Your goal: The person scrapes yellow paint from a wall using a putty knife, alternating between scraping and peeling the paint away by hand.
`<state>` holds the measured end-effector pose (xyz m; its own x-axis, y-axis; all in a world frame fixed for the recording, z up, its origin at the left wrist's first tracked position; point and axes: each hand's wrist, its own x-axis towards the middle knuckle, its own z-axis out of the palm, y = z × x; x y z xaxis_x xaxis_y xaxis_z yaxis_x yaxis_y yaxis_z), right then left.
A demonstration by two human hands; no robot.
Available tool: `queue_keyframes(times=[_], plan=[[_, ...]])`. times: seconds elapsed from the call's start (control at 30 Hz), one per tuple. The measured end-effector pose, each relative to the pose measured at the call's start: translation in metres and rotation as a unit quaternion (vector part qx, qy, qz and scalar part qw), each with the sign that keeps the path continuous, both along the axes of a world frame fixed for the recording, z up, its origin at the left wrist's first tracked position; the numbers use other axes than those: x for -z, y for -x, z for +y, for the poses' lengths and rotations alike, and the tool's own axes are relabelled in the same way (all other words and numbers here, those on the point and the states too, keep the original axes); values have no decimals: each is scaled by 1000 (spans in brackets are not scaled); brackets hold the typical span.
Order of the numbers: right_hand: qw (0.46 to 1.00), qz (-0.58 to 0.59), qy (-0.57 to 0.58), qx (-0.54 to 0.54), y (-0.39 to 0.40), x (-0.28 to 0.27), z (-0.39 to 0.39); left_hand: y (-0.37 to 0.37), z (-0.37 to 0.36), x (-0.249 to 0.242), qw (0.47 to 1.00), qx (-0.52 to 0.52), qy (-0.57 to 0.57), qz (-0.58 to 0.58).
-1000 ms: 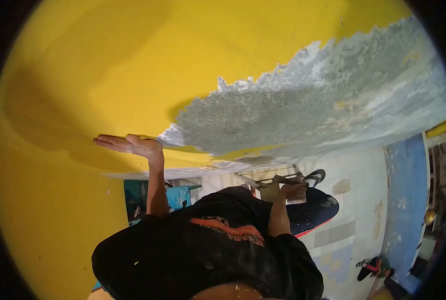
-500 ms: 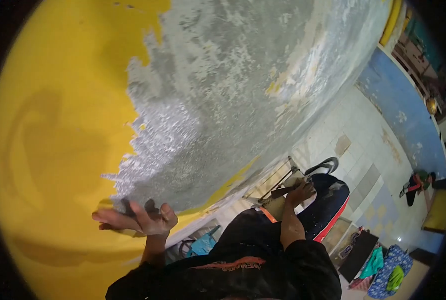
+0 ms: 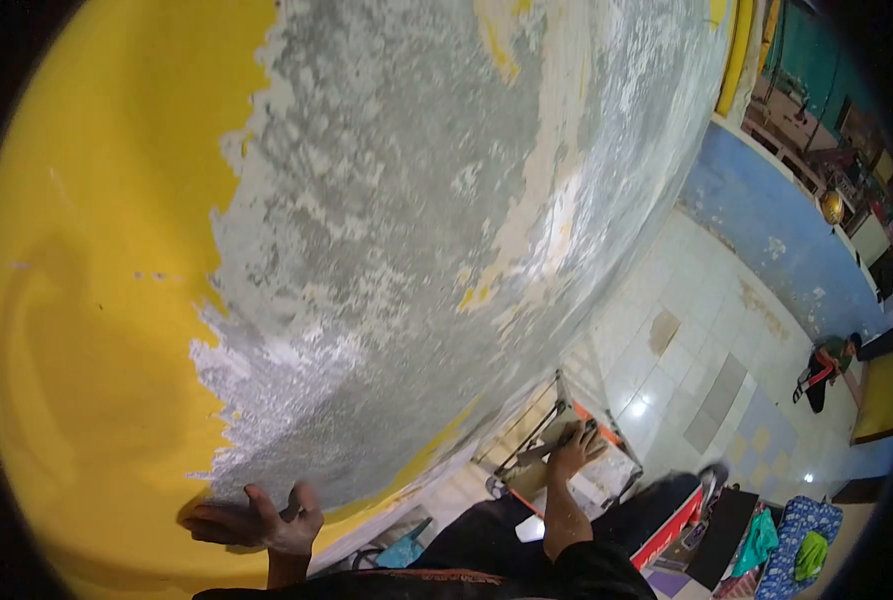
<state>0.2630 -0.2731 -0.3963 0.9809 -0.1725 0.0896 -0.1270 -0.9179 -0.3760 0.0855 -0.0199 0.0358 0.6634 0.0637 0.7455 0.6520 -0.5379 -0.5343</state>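
Note:
My left hand [image 3: 256, 518] is at the lower left with its fingers spread, close to the lower edge of the grey patch [image 3: 386, 200] on the yellow wall [image 3: 96, 380]. Nothing shows in it. My right hand [image 3: 574, 455] is over a framed stand [image 3: 611, 475] with orange edges and a pale top. Its fingers are around the dark handle of a flat tool [image 3: 538, 455] that looks like a scraper; the tool is small in view.
A blue low wall [image 3: 776, 230] runs along the right above the tiled floor [image 3: 656, 370]. A person [image 3: 821, 372] sits far right. Patterned blue cloth [image 3: 798, 535], green cloth [image 3: 756, 540] and a black panel [image 3: 721, 535] lie at the lower right.
My view has shifted, and both hands now appear lower in it. More of the framed stand shows around my right hand, and my legs sit lower. My left hand remains by the wall.

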Motion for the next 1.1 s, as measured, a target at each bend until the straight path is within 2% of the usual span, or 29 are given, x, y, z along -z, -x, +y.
queue_keyframes(times=[0.23,0.37,0.4,0.43,0.5,0.57,0.63,0.73,0.83,0.9,0.93,0.97,1.03,1.1], plan=[[1000,9,-26,10,0,-16,0,9,3,6,999,-14,-21,31],[999,-37,-31,-9,1,13,-9,9,8,13,999,-2,-43,24],[1000,-20,13,-12,-2,9,-10,12,10,16,999,-7,-47,18],[999,-28,7,-15,-7,2,-17,18,12,17,998,-10,-51,23],[997,47,-2,-65,-16,-2,-40,18,14,16,997,-12,-66,27],[987,52,-71,-134,-22,-1,-69,15,13,16,996,-12,-80,28],[986,15,-32,-163,-21,-3,-81,16,15,19,996,-16,-87,19],[989,40,7,-145,-15,-13,-71,17,16,21,995,-24,-97,10],[984,70,24,-162,-17,2,-77,14,17,22,994,-30,-101,1],[982,52,48,-176,-14,-5,-80,17,14,22,993,-33,-108,17],[980,-22,78,-184,-12,-13,-77,19,14,22,994,-28,-103,20],[979,-26,77,-185,-13,-15,-81,20,14,23,994,-30,-104,16],[949,216,-44,-225,-19,-13,-88,18,13,23,995,-23,-92,12],[957,187,-32,-219,-17,-12,-91,15,10,24,995,-21,-92,11]])
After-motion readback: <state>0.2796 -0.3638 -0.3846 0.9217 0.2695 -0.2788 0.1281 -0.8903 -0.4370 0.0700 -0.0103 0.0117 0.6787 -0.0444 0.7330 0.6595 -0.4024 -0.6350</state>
